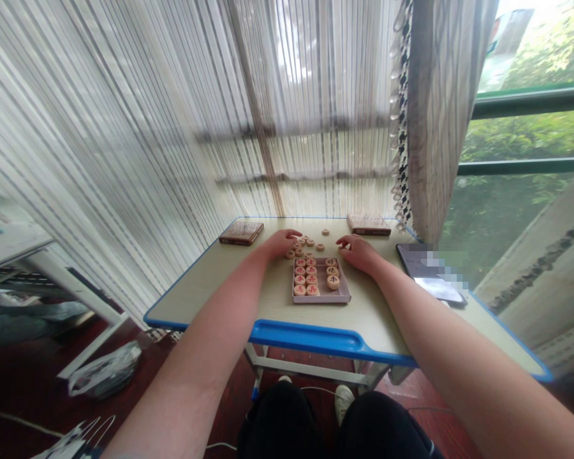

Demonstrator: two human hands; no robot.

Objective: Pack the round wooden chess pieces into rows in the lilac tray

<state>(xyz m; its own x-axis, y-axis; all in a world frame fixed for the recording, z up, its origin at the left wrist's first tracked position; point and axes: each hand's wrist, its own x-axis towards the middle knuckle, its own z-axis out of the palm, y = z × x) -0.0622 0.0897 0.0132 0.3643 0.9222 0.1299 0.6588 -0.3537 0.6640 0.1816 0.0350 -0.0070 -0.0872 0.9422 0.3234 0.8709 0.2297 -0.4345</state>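
A shallow open box (322, 299) stands on the table, holding round wooden xiangqi pieces. Red-marked pieces (311, 280) fill two columns on its left side; a few dark-marked pieces (333, 282) line the right side. Beyond the box lies a loose cluster of xiangqi pieces (299, 252). My left hand (282, 242) is at the left edge of that cluster, fingers stretched over it and apart. To the right of the loose pieces, my right hand (358, 252) hovers low with fingers bent and spread; its fingertips partly hide the tabletop beneath.
Two flat brown boxes lie at the back, one on the left (242, 233) and one on the right (368, 224). A dark tablet-like device (433, 280) rests at the right edge. The table (210, 268) has a blue front tray (306, 335). String curtains hang behind.
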